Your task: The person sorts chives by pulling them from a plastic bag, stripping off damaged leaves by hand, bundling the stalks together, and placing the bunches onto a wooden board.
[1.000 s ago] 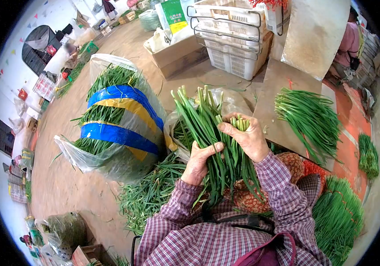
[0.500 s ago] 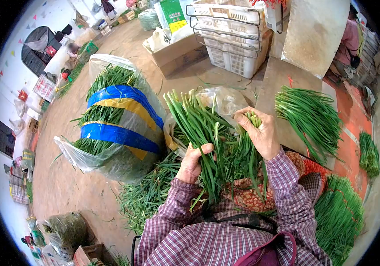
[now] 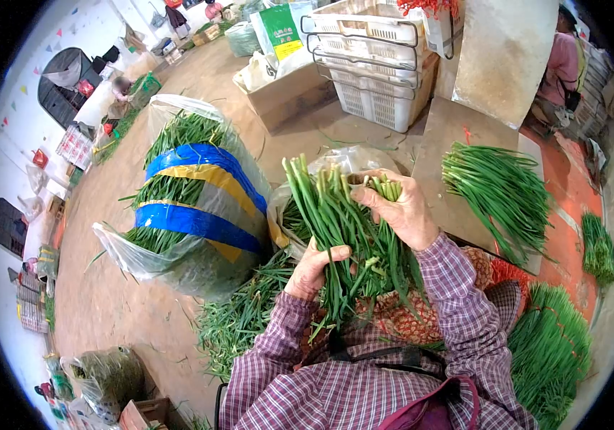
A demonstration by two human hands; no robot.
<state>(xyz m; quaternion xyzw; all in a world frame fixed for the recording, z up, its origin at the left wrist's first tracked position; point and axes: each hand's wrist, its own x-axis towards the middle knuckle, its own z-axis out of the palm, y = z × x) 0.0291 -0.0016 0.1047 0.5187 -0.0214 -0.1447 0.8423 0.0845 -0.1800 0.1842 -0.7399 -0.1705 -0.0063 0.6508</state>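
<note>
My left hand (image 3: 315,266) is wrapped round the lower part of a bunch of green stalks (image 3: 325,218), whose pale cut ends point up and away from me. Close beside it on the right, my right hand (image 3: 400,209) grips a smaller bunch of stalks (image 3: 391,188) near its pale ends, with the leaves hanging down over my lap. Behind both bunches, an opened plastic bag (image 3: 353,159) holds more greens. Loose leaves (image 3: 239,330) lie in a heap on the floor to the left of my lap.
A large taped bag of greens (image 3: 203,222) stands at left. Sorted stalks (image 3: 497,190) lie on a board at right, near tied bundles (image 3: 547,344). Stacked white crates (image 3: 375,72) and a cardboard box (image 3: 285,93) stand ahead. A person (image 3: 561,68) sits at far right.
My right hand first moved right with its stalks, away from the left bunch, then came back left beside it. My left hand still holds its bunch. The view has shifted slightly.
</note>
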